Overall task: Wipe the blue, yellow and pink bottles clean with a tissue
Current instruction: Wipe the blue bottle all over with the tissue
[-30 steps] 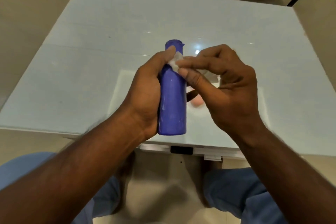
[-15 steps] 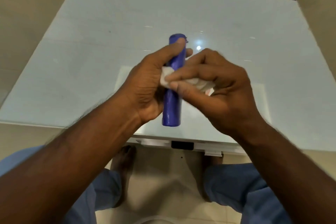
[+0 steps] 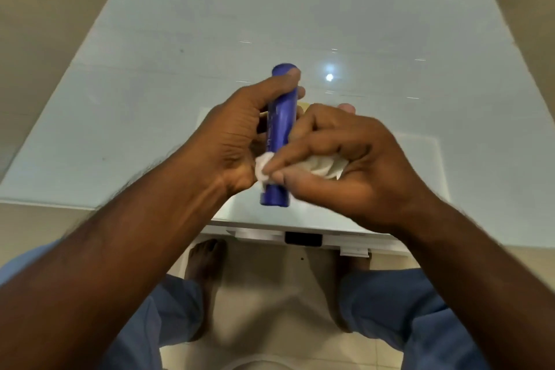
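Left grip [image 3: 237, 141] round blue bottle [image 3: 280, 129], right grip [image 3: 345, 159] pinching tissue [image 3: 265, 168]

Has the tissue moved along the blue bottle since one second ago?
Yes. The tissue, then near the cap, is now low on the blue bottle, near its base.

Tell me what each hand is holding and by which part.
The left hand grips the blue bottle around its upper and middle body. The right hand holds the bunched white tissue, fingers curled round it, pressing one end on the bottle's lower part.
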Available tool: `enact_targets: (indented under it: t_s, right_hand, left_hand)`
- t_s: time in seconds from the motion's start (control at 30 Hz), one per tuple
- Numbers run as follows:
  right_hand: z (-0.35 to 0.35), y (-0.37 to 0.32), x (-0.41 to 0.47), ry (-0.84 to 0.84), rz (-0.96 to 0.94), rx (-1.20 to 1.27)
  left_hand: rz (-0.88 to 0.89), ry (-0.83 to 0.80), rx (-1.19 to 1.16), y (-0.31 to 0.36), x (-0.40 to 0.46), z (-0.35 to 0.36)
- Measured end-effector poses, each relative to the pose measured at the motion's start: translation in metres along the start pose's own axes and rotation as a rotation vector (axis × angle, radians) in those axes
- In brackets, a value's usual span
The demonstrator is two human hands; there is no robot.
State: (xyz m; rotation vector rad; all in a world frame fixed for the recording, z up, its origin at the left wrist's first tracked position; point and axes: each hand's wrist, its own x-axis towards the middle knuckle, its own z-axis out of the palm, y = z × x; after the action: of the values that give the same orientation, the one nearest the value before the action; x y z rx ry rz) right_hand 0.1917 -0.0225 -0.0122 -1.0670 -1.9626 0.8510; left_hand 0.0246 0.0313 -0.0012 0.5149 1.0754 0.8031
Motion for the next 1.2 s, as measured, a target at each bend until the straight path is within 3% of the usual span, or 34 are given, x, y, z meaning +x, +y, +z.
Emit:
enact_targets:
  t_s: [0.1,0.33,0.57,0.77,0.97,1.1,1.2]
  right_hand:
    - [0.003,0.001,0.0,-0.078,-0.03,-0.021]
    - [0.0,0.002,0.012,0.293,0.09,0.154]
    - [0.003,0.002,0.002,0.015,-0.023,-0.04]
    - [-0.002,0.006,0.013,0.365,0.086,0.035]
    - [0.005,0.001,0.002,0.012,-0.02,0.001]
    - [0.004,0.001,0.002,0.076,-0.075,-0.05]
    - [0.005,-0.002,0.004,0.102,-0.029,0.092]
  left_hand:
    - [0.056,0.048,0.024,0.004,0.0,-0.004]
    - [-0.031,-0.175,-0.054,-0.005,-0.007,0.005]
    - [-0.035,-0.096,-0.156,0.009,-0.007,-0.003]
    - [0.019,-0.129,-0.071,-0.004,-0.011,0.006]
    - [0.125,-0.159,-0.287,0.021,0.0,-0.01]
    - [0.164,-0.21,-0.38,0.026,-0.001,-0.018]
    - [0.119,-0.194,-0.379,0.023,-0.001,-0.016]
